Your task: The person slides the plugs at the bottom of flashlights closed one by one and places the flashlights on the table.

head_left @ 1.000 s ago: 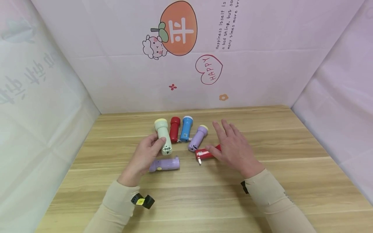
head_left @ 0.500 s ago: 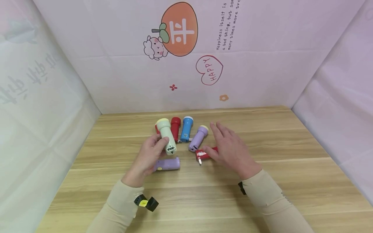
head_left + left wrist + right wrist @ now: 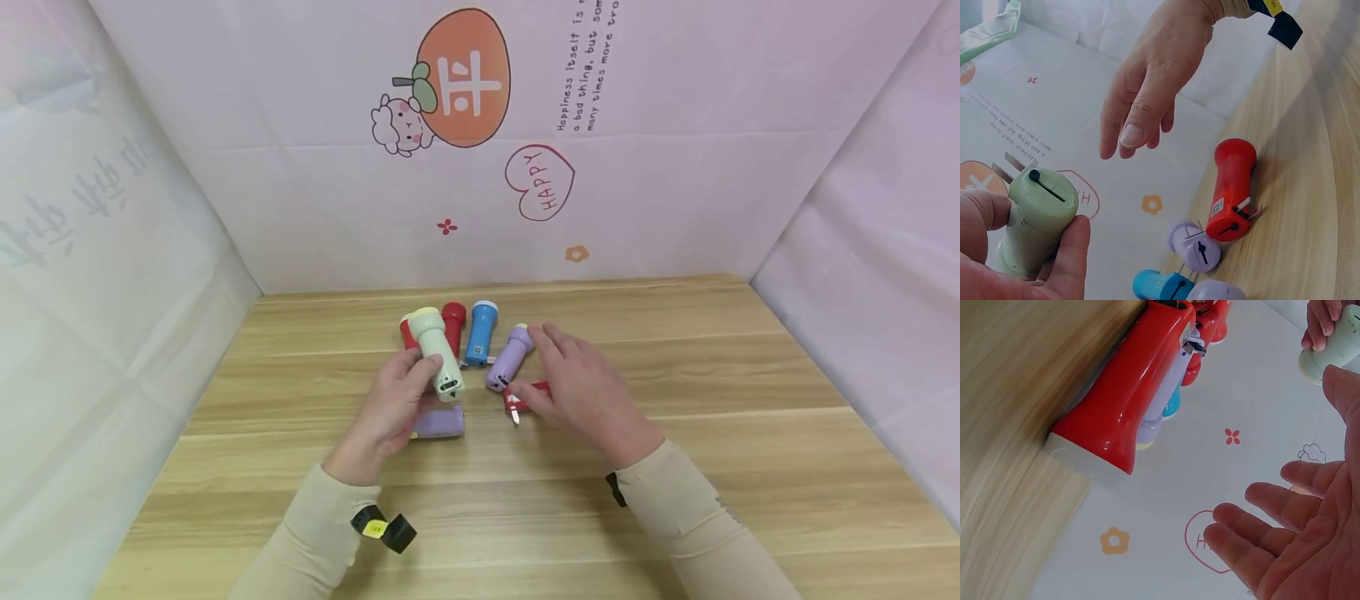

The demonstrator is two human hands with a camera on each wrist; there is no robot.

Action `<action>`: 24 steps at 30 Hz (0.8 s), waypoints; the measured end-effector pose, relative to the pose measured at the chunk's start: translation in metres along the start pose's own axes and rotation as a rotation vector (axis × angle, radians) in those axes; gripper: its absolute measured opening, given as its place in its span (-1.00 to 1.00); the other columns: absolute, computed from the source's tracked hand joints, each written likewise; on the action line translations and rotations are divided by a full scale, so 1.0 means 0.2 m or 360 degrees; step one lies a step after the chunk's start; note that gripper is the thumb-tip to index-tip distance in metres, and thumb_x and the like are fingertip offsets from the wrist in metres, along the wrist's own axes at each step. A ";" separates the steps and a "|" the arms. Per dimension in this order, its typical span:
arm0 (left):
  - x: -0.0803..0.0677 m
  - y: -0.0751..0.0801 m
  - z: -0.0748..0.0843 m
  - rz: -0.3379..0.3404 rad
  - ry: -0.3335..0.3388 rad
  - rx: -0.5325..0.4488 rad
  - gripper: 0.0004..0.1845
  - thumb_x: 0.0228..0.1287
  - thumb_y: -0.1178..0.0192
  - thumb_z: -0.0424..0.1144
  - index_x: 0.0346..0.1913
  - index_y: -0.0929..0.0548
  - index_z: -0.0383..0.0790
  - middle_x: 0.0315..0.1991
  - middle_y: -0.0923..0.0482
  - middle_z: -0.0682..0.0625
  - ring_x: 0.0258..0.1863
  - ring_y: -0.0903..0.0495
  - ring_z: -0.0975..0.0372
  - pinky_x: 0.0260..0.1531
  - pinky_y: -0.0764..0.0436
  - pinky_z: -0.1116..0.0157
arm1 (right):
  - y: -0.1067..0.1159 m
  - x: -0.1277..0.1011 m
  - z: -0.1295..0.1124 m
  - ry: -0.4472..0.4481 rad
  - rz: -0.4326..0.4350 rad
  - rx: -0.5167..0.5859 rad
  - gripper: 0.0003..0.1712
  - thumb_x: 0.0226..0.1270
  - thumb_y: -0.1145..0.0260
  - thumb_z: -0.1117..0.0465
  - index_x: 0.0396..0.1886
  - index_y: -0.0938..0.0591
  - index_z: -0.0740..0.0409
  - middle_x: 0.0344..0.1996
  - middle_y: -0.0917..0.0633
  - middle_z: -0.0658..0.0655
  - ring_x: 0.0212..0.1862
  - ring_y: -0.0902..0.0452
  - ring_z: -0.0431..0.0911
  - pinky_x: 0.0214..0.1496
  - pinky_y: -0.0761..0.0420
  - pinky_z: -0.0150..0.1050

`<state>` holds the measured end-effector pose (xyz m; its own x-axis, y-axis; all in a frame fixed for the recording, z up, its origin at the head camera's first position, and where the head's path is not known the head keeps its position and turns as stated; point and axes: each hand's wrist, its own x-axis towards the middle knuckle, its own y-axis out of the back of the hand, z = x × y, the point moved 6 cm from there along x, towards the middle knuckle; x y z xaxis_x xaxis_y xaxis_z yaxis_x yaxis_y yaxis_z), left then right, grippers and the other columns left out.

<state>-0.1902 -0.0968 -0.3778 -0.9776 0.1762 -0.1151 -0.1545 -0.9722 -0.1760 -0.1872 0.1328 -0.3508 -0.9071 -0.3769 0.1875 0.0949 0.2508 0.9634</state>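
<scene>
My left hand grips a pale green flashlight between thumb and fingers, raised off the table with its wide head pointing away. Two metal plug prongs stick out near its tail in the left wrist view. My right hand hovers with fingers extended and holds nothing. Partly hidden beneath it lies a red flashlight, its prongs folded out. Beside that is a purple flashlight. Below the left hand lies another purple flashlight, its left part covered by the hand.
A blue flashlight and a red flashlight lie toward the back of the wooden table. Another red one shows partly behind the green flashlight. Printed white cloth stands behind the table and along both sides.
My left hand has carried the green flashlight to the right, uncovering the red one at the far left. My right hand has drifted left over the nearer red flashlight.
</scene>
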 end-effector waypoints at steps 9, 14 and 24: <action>0.01 -0.02 -0.01 -0.0026 0.0042 -0.0092 -0.51 0.61 0.01 -0.26 0.42 -0.32 -0.50 0.22 -0.47 -0.28 -0.03 -0.63 0.16 0.00 -0.70 0.27 | 0.00 0.00 -0.04 0.0044 0.0056 0.0016 0.02 0.39 -0.33 -0.34 0.61 -0.29 0.15 0.49 -0.43 0.35 0.39 -0.48 0.34 0.40 -0.49 0.24; 0.01 -0.03 -0.02 -0.0028 0.0067 -0.0158 -0.53 0.62 -0.02 -0.25 0.40 -0.33 -0.50 0.13 -0.54 -0.23 -0.11 -0.67 0.19 -0.10 -0.71 0.27 | -0.01 -0.01 -0.07 0.0087 0.0095 0.0018 -0.01 0.40 -0.33 -0.33 0.60 -0.31 0.14 0.46 -0.48 0.33 0.32 -0.56 0.31 0.31 -0.59 0.22; 0.02 -0.06 -0.03 -0.0032 0.0117 -0.0224 -0.52 0.66 -0.03 -0.12 0.36 -0.36 -0.44 -0.01 -0.58 -0.10 -0.17 -0.63 0.23 -0.17 -0.68 0.34 | 0.01 -0.01 -0.12 0.0210 0.0209 0.0074 -0.13 0.38 -0.40 -0.26 0.46 -0.41 0.18 0.18 -0.68 0.25 0.01 -0.70 0.16 0.02 -0.72 0.10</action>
<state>-0.1908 -0.0829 -0.3828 -0.9607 0.2112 -0.1803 -0.1474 -0.9381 -0.3135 -0.1751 0.1119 -0.3452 -0.8261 -0.4512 0.3375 0.1872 0.3451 0.9197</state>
